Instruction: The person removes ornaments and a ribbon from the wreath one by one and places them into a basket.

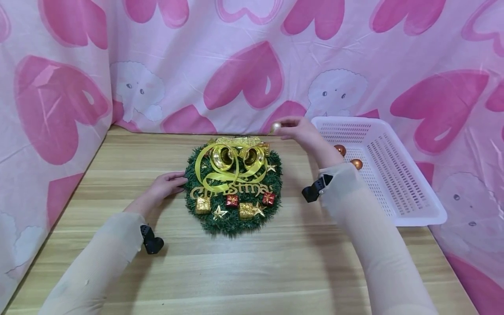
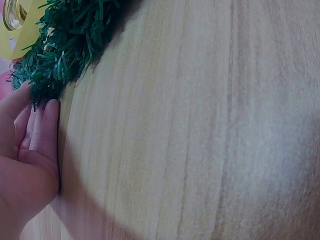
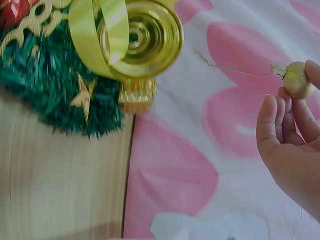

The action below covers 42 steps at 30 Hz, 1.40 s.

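A white plastic basket [image 1: 397,183] with slotted walls is sitting at the right side of the wooden table [image 1: 252,271], and two orange balls [image 1: 348,157] are lying in its near-left corner; the remainder of the basket floor is showing bare. The basket is reaching close to the table's right edge and is standing against the pink heart-printed cloth [image 1: 252,65] that is hanging behind and to both sides of the table. A broad strip of bare wood is lying between the wreath [image 1: 234,190] and the table's near edge. The round wreath is lying flat at the table centre, with bristly green needles, a glossy yellow ribbon bow [image 1: 232,164], two shiny gold bells, gold lettering, small red and gold gift boxes and gold stars. The left hand [image 1: 165,186] is resting flat on the table, fingers straight and relaxed, with the fingertips [image 2: 42,107] touching the wreath's left rim; it is gripping nothing. The right hand [image 1: 301,131] is hovering above the wreath's far right edge, just left of the basket, and is pinching a small smooth gold ball [image 3: 297,80] between the fingertips, the other fingers loosely curled. A thin gold thread [image 3: 235,67] is trailing from the ball's cap.
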Available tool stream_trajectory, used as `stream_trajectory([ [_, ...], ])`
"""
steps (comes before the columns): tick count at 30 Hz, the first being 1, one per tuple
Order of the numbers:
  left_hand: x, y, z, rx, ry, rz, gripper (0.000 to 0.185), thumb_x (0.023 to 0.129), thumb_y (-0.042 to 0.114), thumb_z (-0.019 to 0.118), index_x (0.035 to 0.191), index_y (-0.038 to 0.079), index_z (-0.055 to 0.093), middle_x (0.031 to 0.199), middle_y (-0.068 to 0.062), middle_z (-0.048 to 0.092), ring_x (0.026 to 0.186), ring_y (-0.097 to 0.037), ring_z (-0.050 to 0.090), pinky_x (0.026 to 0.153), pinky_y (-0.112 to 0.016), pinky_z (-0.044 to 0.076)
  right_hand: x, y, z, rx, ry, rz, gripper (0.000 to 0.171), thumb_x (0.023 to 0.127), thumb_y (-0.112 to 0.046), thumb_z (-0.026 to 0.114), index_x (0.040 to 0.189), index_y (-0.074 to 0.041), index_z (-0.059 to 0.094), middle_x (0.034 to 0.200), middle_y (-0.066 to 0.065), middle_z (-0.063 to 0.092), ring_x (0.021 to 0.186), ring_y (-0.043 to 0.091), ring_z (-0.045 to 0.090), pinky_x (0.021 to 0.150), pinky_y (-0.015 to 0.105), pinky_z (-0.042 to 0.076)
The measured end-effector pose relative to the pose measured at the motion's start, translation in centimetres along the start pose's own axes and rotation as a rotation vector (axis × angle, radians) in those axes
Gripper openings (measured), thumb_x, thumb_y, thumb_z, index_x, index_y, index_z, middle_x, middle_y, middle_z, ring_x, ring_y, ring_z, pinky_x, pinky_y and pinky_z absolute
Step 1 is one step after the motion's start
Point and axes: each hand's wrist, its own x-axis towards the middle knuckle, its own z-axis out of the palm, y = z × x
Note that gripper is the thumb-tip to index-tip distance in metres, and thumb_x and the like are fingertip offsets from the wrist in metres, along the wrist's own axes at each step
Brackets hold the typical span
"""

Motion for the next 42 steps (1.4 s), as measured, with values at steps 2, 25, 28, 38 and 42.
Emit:
stream_trajectory([
  [2,0.0,0.1,0.0,-0.001,-0.001,0.002,0.057,0.097,0.021,0.051,0.144,-0.001,0.029,0.150,-0.021,0.029,0.098,0.008,0.054,0.096,-0.016,0.049,-0.1,0.0,-0.8,-0.006,0.026,0.015,0.038,0.088,-0.010,0.062,0.125,-0.001,0.054,0.113,0.005,0.062,0.094,0.013,0.059,0.099,0.037,0.050],
  [25,0.2,-0.3,-0.2,-0.008,-0.011,0.010,0.059,0.096,0.021,0.053,0.144,-0.002,0.028,0.149,-0.023,0.029,0.090,0.011,0.054,0.092,-0.014,0.051,-4.7,3.9,-10.9,-0.184,0.159,0.271,0.063,0.080,-0.061,0.060,0.134,-0.031,0.049,0.137,-0.005,0.045,0.131,0.022,0.033,0.115,0.050,0.027],
  [28,0.2,-0.4,-0.2,-0.009,-0.004,0.007,0.058,0.096,0.021,0.052,0.144,-0.002,0.029,0.149,-0.023,0.029,0.089,0.012,0.054,0.092,-0.014,0.051,-5.0,4.6,-11.9,-0.164,0.196,0.288,0.062,0.080,-0.060,0.061,0.133,-0.030,0.050,0.135,-0.007,0.047,0.132,0.025,0.037,0.117,0.051,0.024],
  [38,0.1,-0.3,-0.1,-0.010,-0.016,0.019,0.058,0.096,0.020,0.052,0.144,-0.002,0.028,0.149,-0.024,0.029,0.086,0.014,0.053,0.094,-0.014,0.049,-5.3,6.8,-14.3,-0.046,0.229,0.248,0.054,0.086,-0.047,0.062,0.131,-0.021,0.050,0.111,-0.018,0.058,0.108,0.008,0.052,0.114,0.050,0.034],
  [42,0.0,-0.2,0.0,-0.015,-0.016,0.024,0.057,0.097,0.019,0.051,0.144,-0.003,0.028,0.149,-0.024,0.029,0.086,0.014,0.053,0.094,-0.014,0.049,-5.4,7.9,-14.9,-0.076,0.238,0.261,0.050,0.084,-0.049,0.062,0.126,-0.023,0.053,0.105,-0.022,0.059,0.102,0.007,0.053,0.110,0.050,0.038],
])
